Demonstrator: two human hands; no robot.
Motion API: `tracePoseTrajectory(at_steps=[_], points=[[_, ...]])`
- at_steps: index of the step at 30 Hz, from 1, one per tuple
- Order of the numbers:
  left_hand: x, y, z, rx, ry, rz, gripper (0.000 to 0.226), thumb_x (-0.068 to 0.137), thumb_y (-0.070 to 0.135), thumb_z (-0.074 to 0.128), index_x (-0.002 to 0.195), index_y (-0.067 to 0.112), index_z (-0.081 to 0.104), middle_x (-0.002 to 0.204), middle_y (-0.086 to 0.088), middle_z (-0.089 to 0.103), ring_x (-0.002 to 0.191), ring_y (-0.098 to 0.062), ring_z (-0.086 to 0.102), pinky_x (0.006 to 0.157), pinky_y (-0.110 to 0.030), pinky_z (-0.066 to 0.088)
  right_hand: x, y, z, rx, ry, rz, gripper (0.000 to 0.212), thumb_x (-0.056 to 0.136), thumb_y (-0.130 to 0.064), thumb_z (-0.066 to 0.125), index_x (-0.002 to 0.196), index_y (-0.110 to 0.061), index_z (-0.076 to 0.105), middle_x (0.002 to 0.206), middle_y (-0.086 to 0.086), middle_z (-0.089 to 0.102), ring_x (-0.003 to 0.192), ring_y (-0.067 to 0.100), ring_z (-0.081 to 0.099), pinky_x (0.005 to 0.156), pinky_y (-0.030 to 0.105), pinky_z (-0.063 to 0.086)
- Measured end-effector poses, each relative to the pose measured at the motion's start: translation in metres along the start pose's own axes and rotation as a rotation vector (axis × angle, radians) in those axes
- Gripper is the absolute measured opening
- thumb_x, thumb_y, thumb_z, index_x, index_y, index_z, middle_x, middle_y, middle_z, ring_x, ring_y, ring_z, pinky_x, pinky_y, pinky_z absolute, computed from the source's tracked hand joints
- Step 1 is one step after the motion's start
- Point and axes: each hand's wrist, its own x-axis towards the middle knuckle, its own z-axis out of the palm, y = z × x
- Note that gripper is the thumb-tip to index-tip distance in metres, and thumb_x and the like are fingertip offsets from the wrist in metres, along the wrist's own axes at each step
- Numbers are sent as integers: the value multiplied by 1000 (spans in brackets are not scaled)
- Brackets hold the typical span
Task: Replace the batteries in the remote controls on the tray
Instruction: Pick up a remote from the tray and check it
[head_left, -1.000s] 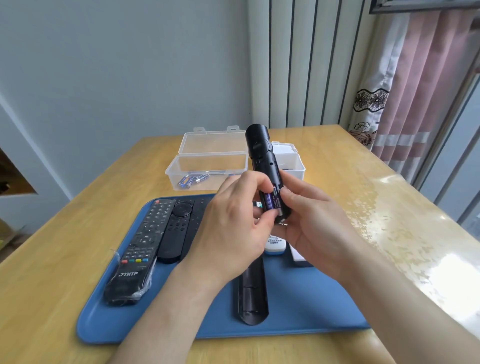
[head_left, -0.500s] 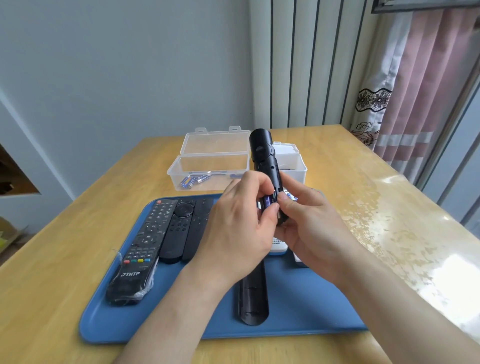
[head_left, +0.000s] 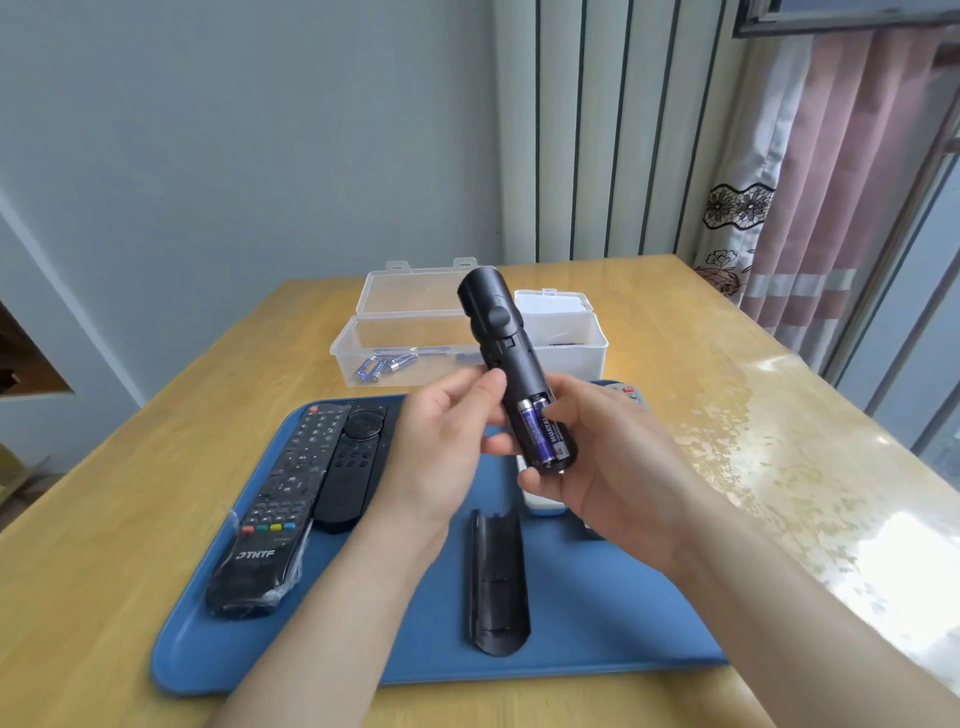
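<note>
Wooden table (head_left: 171, 431), blue tray (head_left: 597, 613), right hand (head_left: 613, 478) gripping open-backed black remote (head_left: 511, 364), left hand (head_left: 441, 447) loosely open beside it

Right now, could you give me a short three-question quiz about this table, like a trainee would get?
1. True or false: the battery cover is fitted on the held remote.
2. How many batteries show in its open compartment?
3. Which hand grips the remote's lower end? A) left hand B) right hand

Key:
1. False; it lies on the blue tray.
2. Two.
3. B; the left hand is open beside it, fingertips near the remote's body.
</note>
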Motion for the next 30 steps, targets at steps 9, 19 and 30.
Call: tracePoseTrajectory(at_steps=[9, 19, 30], points=[[-1, -9, 4, 267, 54, 318, 31, 87, 44, 50, 90, 20, 69, 90, 3, 60, 85, -28, 62, 71, -55, 53, 0, 0, -3, -44, 16, 49, 32, 92, -6, 38, 97, -10, 69, 79, 10, 64, 62, 14, 64, 64, 34, 50], [-1, -12, 7, 202, 37, 261, 26, 88, 37, 54, 111, 30, 65, 99, 4, 61, 96, -23, 60, 78, -52, 55, 2, 0, -3, -32, 38, 16, 32, 93, -5, 40, 104, -5, 70, 91, 14, 69, 75, 20, 68, 71, 35, 55], [-3, 2, -10, 718, 36, 489, 31, 85, 44, 61, 115, 36, 63, 106, 17, 68, 102, -7, 61, 100, -36, 42, -1, -11, -11, -234, 225, -277, 6, 82, -18, 74, 78, -13, 75, 67, 1, 60, 60, 11, 48, 65, 25, 37]])
